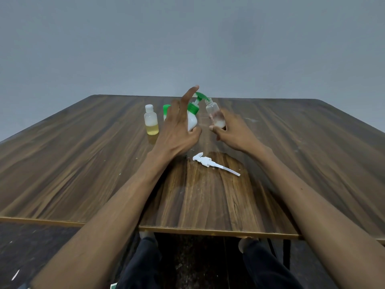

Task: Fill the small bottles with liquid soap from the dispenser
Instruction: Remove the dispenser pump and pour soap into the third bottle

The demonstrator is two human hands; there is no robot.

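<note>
While gripped low on its white body between thumb and curled fingers of the left hand [177,130], soap dispenser [192,119] tilted toward the right, near the far edge of the wooden table [73,163], about midway along it. Left forefinger extended upward, tip level with the green pump head [201,95]; contact with the pump head not determinable. Green spout end meeting the open neck of the small clear bottle [214,113].

Small clear bottle held off vertical, neck leaning left toward the spout, pinched at its base by thumb and fingers of the right hand [233,134]. Thin layer of whitish liquid visible in the bottle's bottom.

Capped small bottle [151,119] standing upright left of the dispenser, holding yellow liquid with a pale layer above. Green-capped container [166,110] just behind the left hand, mostly hidden. Detached white pump with dip tube [212,162] lying flat nearer the front edge, between the two forearms.
</note>
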